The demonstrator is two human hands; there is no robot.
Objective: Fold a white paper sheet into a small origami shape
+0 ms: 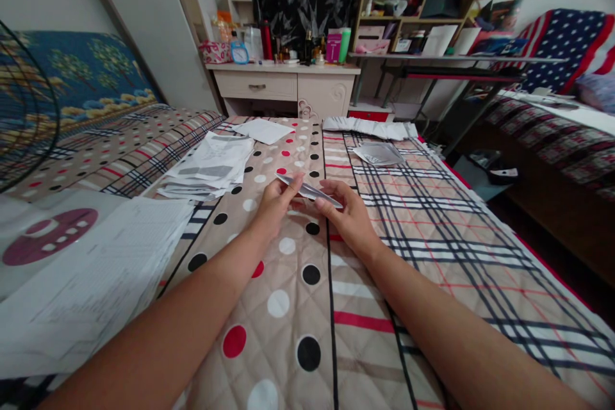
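Over the middle of the bed, both my hands hold a thin, flat piece of folded paper, greyish white and seen almost edge-on. My left hand pinches its left end, thumb on top. At the right end, my right hand has its thumb on the near side and fingers curled around the far side. Just beyond my right hand lies a flat grey-silver piece; whether it is paper or a packet I cannot tell. A white sheet rests ahead on the left, close to a pile of printed papers.
A larger stack of printed sheets lies at the near left, against a white bag with a pink print. Along the bed's far edge is a long white bundle. Beyond stand a white dresser and a desk.
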